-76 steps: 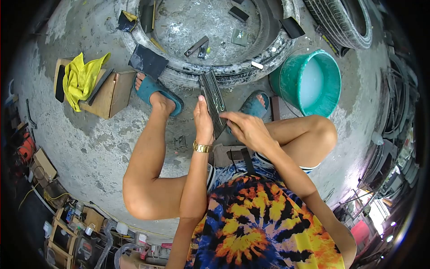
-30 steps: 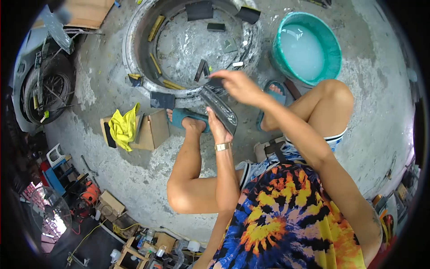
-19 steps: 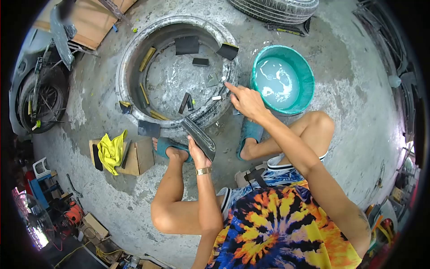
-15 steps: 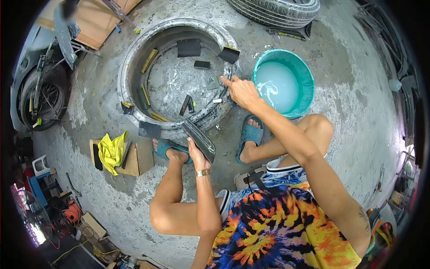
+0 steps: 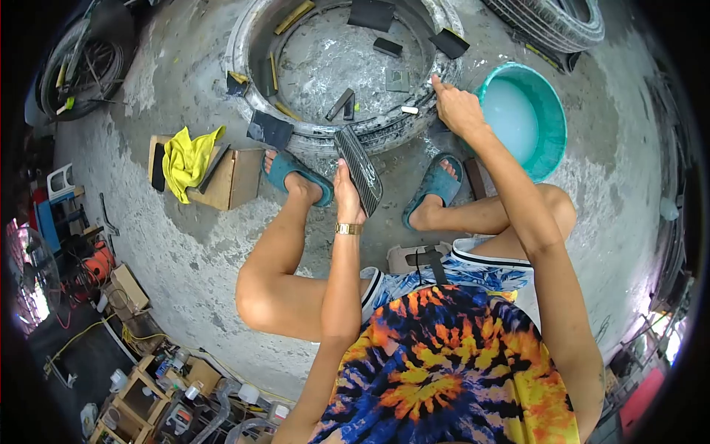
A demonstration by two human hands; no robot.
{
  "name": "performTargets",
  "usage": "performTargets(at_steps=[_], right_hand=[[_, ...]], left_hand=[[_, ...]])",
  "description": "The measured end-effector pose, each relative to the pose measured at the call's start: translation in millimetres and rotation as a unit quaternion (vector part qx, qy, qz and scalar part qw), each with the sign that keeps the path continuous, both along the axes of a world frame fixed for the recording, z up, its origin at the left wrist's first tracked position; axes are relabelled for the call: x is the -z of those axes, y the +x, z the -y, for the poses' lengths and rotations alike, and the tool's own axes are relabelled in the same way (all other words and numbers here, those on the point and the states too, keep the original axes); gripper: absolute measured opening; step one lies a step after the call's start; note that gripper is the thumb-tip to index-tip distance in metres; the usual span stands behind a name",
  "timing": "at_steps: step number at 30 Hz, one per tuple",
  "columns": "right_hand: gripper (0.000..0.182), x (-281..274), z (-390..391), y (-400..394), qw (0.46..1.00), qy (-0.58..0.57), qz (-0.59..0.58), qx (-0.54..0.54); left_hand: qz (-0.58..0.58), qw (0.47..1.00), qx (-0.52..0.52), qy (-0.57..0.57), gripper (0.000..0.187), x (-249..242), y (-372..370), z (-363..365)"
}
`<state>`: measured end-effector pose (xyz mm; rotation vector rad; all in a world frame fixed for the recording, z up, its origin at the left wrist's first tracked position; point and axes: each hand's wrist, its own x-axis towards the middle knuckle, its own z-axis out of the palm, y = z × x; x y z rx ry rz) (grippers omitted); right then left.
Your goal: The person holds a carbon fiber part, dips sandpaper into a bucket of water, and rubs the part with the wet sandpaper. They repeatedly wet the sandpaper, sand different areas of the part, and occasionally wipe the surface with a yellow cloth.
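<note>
My left hand [image 5: 347, 196] grips a dark, glossy, striped oblong piece [image 5: 361, 172], tilted upright, with pale wet-looking streaks on its face. Its top end is near the rim of a whitened tyre [image 5: 325, 140] lying flat on the floor. Over the tyre's right rim, my right hand [image 5: 460, 109] reaches with its index finger stretched out and the other fingers bent. Nothing shows in it. Close by on the rim are a small white block [image 5: 409, 110] and a dark sheet [image 5: 450, 43]. A greyish square sheet [image 5: 397, 80] lies left of the fingertip.
A teal bucket [image 5: 560, 140] of milky liquid stands right of the tyre. Dark and yellow-edged pieces [image 5: 294, 17] lie around the tyre. A yellow cloth [image 5: 188, 164] drapes over a wooden box [image 5: 240, 177]. Another tyre [image 5: 562, 26] lies at the upper right.
The camera view has tipped down and shifted left, so the tyre and bucket appear higher and further right. My right fingertip is slightly further from the square sheet. My left hand keeps its hold.
</note>
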<state>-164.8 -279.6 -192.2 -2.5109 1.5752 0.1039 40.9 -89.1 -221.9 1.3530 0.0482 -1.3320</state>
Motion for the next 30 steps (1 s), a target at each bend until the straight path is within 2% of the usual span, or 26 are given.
performTargets(at_steps=[3, 5, 6, 7, 8, 9, 12, 14, 16, 18, 22, 24, 26, 27, 28, 30], right_hand=[[0.05, -13.0, -14.9, -8.1, 0.998, -0.037, 0.047, 0.015], [0.049, -53.7, -41.6, 0.9, 0.996, 0.036, 0.074, 0.046], [0.05, -65.0, -57.7, 10.3, 0.983, 0.129, 0.123, 0.045], [0.054, -60.6, -76.0, 17.6, 0.968, 0.155, 0.192, -0.034], [0.06, -69.8, -89.2, 33.3, 0.946, 0.251, 0.195, -0.062], [0.067, -57.9, -99.5, 45.7, 0.931, 0.283, 0.207, -0.102], [0.072, -36.6, -107.2, 73.3, 0.944, 0.247, 0.147, -0.163], [0.072, -32.8, -115.7, 75.8, 0.957, 0.174, 0.084, -0.214], [0.073, -43.4, -129.0, 69.5, 0.953, 0.177, 0.05, -0.24], [0.069, -49.1, -130.9, 68.5, 0.955, 0.201, 0.008, -0.219], [0.072, -28.4, -115.2, 88.8, 0.971, 0.118, 0.031, -0.208], [0.075, -34.3, -132.7, 81.7, 0.971, 0.099, 0.037, -0.216], [0.066, -57.7, -148.9, 70.1, 0.952, 0.18, -0.016, -0.248], [0.052, -65.6, -151.6, 64.5, 0.942, 0.246, 0.003, -0.227], [0.052, -62.5, -152.0, 55.2, 0.942, 0.246, -0.001, -0.229], [0.039, -52.7, -151.8, 33.4, 0.928, 0.294, 0.203, -0.099]], left_hand=[[-0.003, 1.0, 0.026, -0.009, 0.046, 2.8, 2.4, -2.8], [-0.012, 1.0, 0.017, -0.006, 0.044, 4.1, 2.9, -2.2], [-0.017, 1.0, 0.015, -0.002, 0.043, 3.9, 2.5, -1.7], [-0.02, 1.0, 0.008, 0.0, 0.043, 0.6, 1.9, -1.5], [-0.006, 1.0, 0.01, -0.003, 0.043, -5.3, 1.6, -0.4], [0.008, 1.0, 0.016, -0.006, 0.043, -8.0, 1.1, 0.1], [0.006, 1.0, 0.009, -0.015, 0.043, -6.2, 1.3, 0.1], [-0.001, 1.0, -0.001, -0.012, 0.043, -8.3, 2.3, -0.5], [0.003, 1.0, 0.005, -0.005, 0.043, -7.6, 3.5, -0.2], [-0.002, 1.0, -0.001, -0.007, 0.043, -4.8, 2.9, 0.9], [-0.008, 0.999, 0.031, -0.009, 0.043, 9.2, 5.9, -6.3], [-0.015, 0.999, 0.023, -0.018, 0.043, 14.4, 5.9, -7.2], [0.008, 0.999, 0.023, -0.021, 0.042, 18.1, 5.9, -6.7], [-0.024, 0.999, 0.026, -0.02, 0.042, 18.4, 6.6, -7.1], [-0.027, 0.999, 0.024, -0.021, 0.042, 18.3, 6.9, -7.5], [-0.039, 0.998, 0.031, -0.034, 0.044, 18.5, 7.2, -9.6]])
